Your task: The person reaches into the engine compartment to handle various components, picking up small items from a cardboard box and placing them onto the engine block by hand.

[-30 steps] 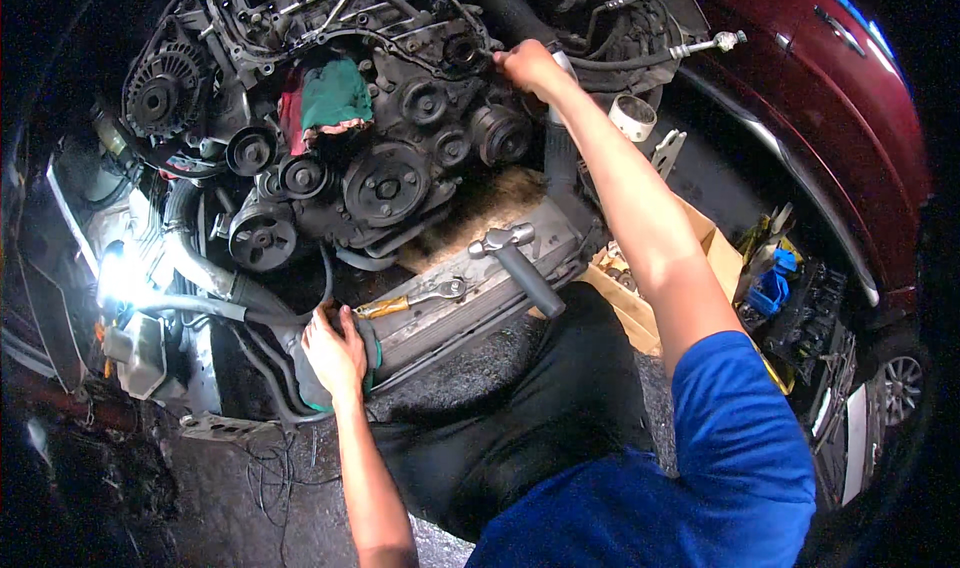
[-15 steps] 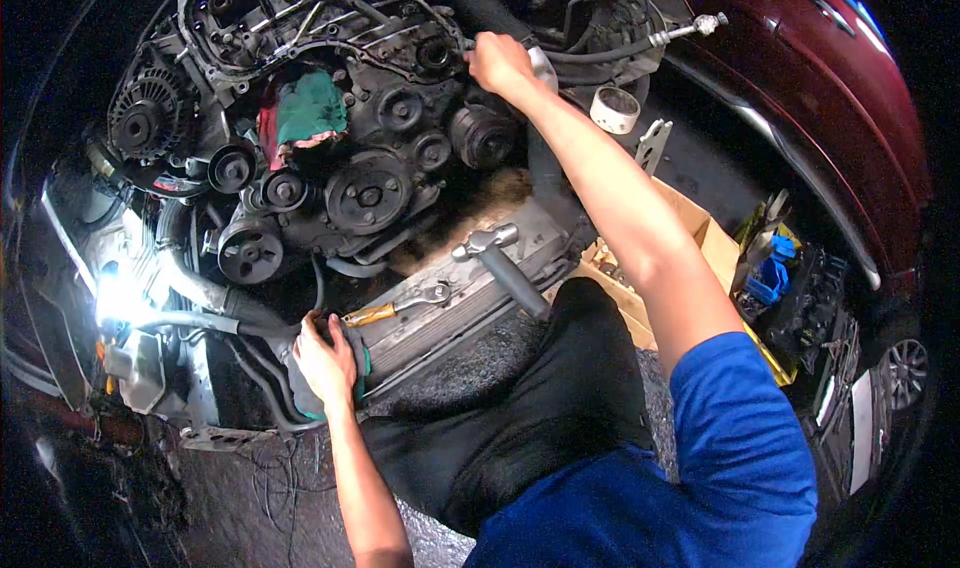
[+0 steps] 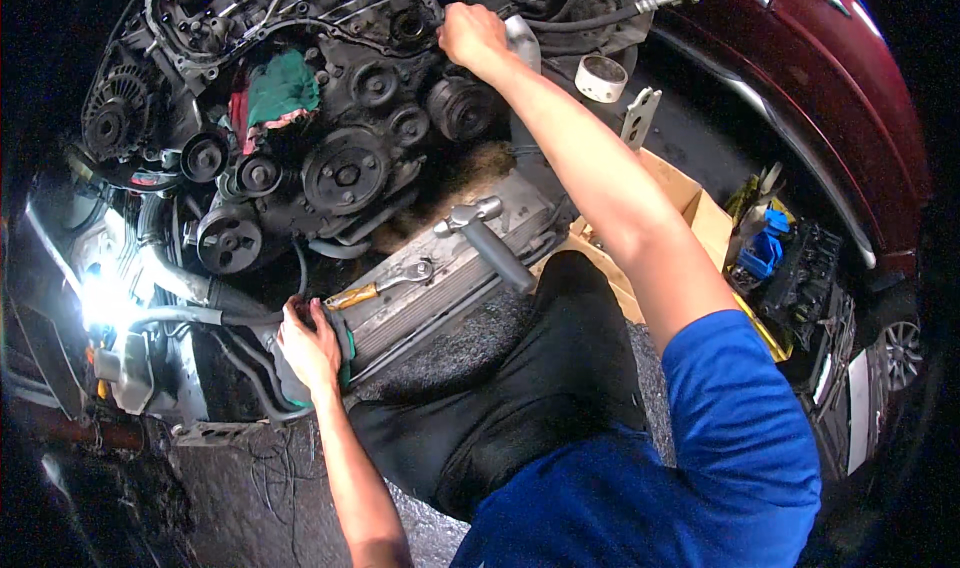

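My right hand [image 3: 472,36] is closed in a fist at the right edge of the dark engine [image 3: 390,118], beside a silver-grey pipe [image 3: 522,46]; whatever it grips is hidden. Down at the left end of the radiator top [image 3: 440,303], my left hand [image 3: 312,350] rests on a dark cloth-like piece with green edging [image 3: 347,353], thumb and fingers apart. Close to its fingertips lies a ratchet wrench [image 3: 385,283] with an orange handle. A hammer [image 3: 490,243] with a dark grip lies farther right on the radiator top.
A green and red rag [image 3: 283,90] is tucked into the engine front among several pulleys. The bright work lamp [image 3: 108,306] shines at left. To the right are a white ring-shaped roll [image 3: 601,78], a cardboard box [image 3: 700,223] and a dark red car panel [image 3: 820,78].
The whole view has shifted, so the engine sits a little farther up and left. My right hand stays at the engine's edge; the fingers of my left hand have moved slightly.
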The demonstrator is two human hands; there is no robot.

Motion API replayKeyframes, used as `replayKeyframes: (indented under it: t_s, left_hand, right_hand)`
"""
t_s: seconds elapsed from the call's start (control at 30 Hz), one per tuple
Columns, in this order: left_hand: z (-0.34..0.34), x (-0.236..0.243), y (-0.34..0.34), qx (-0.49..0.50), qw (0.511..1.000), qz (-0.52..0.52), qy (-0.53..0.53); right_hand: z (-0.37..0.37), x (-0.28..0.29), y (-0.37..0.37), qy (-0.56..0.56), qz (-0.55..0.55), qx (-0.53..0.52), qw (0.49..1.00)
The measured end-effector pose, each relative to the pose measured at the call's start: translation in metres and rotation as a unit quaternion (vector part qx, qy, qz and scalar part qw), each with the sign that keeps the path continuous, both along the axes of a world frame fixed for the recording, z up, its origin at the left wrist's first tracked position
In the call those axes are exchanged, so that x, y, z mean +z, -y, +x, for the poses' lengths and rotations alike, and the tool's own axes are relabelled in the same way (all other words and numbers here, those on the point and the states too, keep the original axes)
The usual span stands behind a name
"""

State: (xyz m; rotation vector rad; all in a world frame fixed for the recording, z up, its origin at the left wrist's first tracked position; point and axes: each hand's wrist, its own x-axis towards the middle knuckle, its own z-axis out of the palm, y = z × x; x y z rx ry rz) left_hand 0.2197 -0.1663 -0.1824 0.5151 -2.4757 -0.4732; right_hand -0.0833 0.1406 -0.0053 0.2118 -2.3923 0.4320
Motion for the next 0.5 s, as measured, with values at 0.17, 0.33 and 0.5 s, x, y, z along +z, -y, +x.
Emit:
replayKeyframes:
  t_s: [0.17, 0.33, 0.5]
  left_hand:
    - [0.005, -0.002, 0.007, 0.004, 1.0, 0.019, -0.001]
    - [0.004, 0.0, 0.006, 0.014, 1.0, -0.004, 0.005]
    - [-0.005, 0.004, -0.008, -0.018, 1.0, 0.013, -0.007]
  right_hand:
    - [-0.025, 0.001, -0.007, 0.359, -0.65, 0.254, 0.62]
    - [-0.021, 0.0, -0.005, 0.088, -0.033, 0.023, 0.995]
    - [-0.013, 0.005, -0.021, 0.128, -0.232, 0.045, 0.963]
